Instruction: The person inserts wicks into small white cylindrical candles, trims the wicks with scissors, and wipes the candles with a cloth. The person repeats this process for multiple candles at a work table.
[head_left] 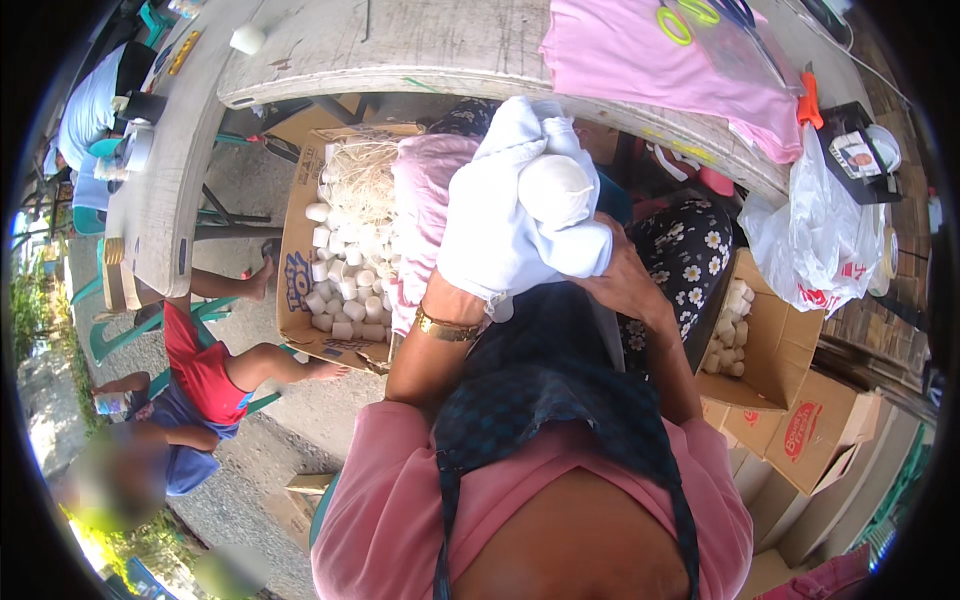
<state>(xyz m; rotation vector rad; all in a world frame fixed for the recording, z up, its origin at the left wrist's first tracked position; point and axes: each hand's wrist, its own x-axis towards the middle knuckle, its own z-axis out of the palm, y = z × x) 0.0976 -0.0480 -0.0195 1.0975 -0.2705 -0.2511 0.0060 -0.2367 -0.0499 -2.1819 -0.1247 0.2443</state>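
Observation:
A bunched white cloth (pixel 490 215) is held up in front of my lap, below the table edge. Out of its folds shows the rounded end of a smooth white piece (pixel 556 192), which looks like a short candle. My left hand (pixel 462 298) goes under the cloth from the left, a gold-coloured watch at its wrist; its fingers are hidden. From the right, my right hand (pixel 628 278) is closed on the lower right side of the cloth, its fingertips partly behind the fabric. A cardboard box (pixel 300 285) at my left holds many short white cylinders (pixel 345 285) and straw-like shreds (pixel 360 172).
Ahead stands a worn table (pixel 400 60) with a pink cloth (pixel 640 70), scissors (pixel 690 15) and an orange-handled tool (pixel 810 100). A plastic bag (pixel 825 225) hangs at right above another box (pixel 780 320) of white pieces. At left, a person in red shorts (pixel 205 365) sits nearby.

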